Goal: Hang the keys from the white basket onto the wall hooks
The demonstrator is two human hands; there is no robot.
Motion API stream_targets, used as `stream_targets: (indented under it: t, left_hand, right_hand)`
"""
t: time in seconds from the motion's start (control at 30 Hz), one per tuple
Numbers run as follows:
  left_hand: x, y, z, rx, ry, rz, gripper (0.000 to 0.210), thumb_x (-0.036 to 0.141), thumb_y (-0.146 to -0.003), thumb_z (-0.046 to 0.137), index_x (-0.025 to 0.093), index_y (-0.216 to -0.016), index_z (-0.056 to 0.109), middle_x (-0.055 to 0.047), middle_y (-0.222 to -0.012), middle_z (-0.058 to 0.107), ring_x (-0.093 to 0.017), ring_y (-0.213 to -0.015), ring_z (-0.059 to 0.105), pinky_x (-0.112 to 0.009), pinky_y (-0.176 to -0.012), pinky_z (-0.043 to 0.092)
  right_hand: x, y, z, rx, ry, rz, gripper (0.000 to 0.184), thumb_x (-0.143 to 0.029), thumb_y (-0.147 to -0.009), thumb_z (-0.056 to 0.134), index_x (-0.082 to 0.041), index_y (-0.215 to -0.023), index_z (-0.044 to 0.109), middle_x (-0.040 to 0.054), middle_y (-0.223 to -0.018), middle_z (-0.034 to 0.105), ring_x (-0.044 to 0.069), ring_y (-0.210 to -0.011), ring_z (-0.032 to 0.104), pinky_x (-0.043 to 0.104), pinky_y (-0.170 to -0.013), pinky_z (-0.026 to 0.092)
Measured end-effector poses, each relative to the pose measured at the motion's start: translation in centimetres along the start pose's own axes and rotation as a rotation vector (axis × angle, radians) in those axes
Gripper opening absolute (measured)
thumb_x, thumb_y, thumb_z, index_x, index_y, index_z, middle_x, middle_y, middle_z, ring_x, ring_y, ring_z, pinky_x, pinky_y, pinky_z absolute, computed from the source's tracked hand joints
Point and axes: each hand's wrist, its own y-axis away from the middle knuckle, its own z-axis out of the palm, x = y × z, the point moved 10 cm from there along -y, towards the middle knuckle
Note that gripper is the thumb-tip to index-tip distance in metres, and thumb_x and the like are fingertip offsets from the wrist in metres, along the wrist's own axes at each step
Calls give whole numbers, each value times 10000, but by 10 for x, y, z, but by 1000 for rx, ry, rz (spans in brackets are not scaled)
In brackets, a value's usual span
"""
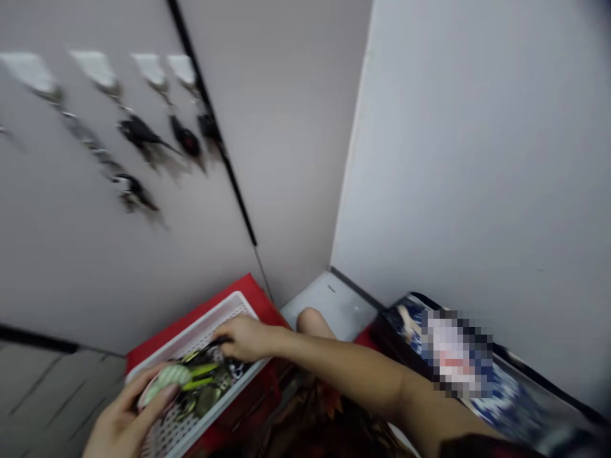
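Observation:
At the lower left, my left hand (128,413) is closed around a pale green, rounded, ribbed object (167,380) with a pinkish edge, at the near left end of a white perforated plastic basket (177,439). My right hand (243,337) reaches into the far right part of the basket. Its fingers are pinched at a thin dark item, whose kind the blur hides. Between the hands lie a bright yellow-green item (200,375) and a jumble of small dark and metallic things.
The basket stands on a red surface (248,286) against a grey panel. Several hooks on the panel hold key rings (136,133). A pale wall (468,159) meets it in a corner. At the right is a printed blue bag (506,407), and a knee (315,321) shows beyond my right forearm.

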Motion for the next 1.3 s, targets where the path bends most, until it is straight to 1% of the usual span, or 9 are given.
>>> stream_targets:
  t: [0.07,0.17,0.33,0.43,0.53,0.67,0.93,1.17,1.3]
  left_hand:
    - [9,5,-2,1,154,-73,419,427,-503,560,204,-854,502,9,-726,619,-188,-650,562,-259,-531,463]
    - [26,4,-10,12,355,-34,419,400,-514,569,169,-854,491,-3,-728,606,-165,-666,552,-251,-596,445]
    - [40,3,-18,-10,364,89,322,335,-520,580,153,-781,531,-7,-702,582,-130,-635,524,-235,-613,418]
    - [59,6,-17,-36,214,201,316,317,-546,557,164,-823,552,-37,-805,574,-154,-743,504,-265,-709,384]
    - [89,5,-28,47,167,332,330,336,-609,491,188,-902,530,-42,-952,532,-166,-902,441,-270,-814,313]
    - [127,-7,-36,-4,356,424,313,362,-682,393,146,-842,552,-30,-746,574,-125,-719,484,-232,-692,364]
    - [159,-32,-47,-17,763,427,228,319,-576,550,124,-694,549,41,-537,446,-17,-450,342,-144,-437,262]
    - [173,-34,-75,128,862,430,246,309,-520,589,128,-684,560,42,-528,459,-18,-453,362,-145,-432,263]
    - [180,-34,-93,174,949,435,261,304,-485,609,141,-682,555,43,-554,475,-24,-470,393,-147,-437,289]
  right_hand:
    - [11,-2,-21,79,-167,92,229,-122,-647,393,-110,-809,554,23,-672,574,88,-586,497,173,-524,368]
    - [13,-12,-41,70,-427,192,196,-193,-670,384,-109,-728,551,-14,-529,512,53,-433,431,160,-426,342]
    - [-29,-39,-83,166,-607,103,168,-248,-651,429,-117,-676,532,-26,-519,494,44,-442,433,164,-454,360]
    - [-60,-56,-96,205,-578,60,151,-254,-638,447,-121,-608,510,-27,-507,491,45,-434,434,170,-452,361]
    - [-93,-72,-100,186,-501,-34,121,-236,-627,463,-129,-596,511,-38,-473,465,49,-438,425,177,-464,360]
    - [-125,-89,-105,102,-557,-138,117,-238,-638,452,-135,-643,507,-40,-486,471,56,-447,436,192,-473,369]
    - [-142,-99,-146,250,-630,-127,163,-256,-601,497,-126,-700,493,-52,-501,459,49,-452,440,198,-477,377]
    - [-151,-110,-168,399,-593,-187,316,-206,-571,524,-138,-866,431,-62,-550,443,30,-422,403,188,-442,357]
    - [-163,-120,-183,438,-556,-279,295,-209,-563,531,-166,-809,373,-84,-512,433,33,-409,400,177,-418,340]
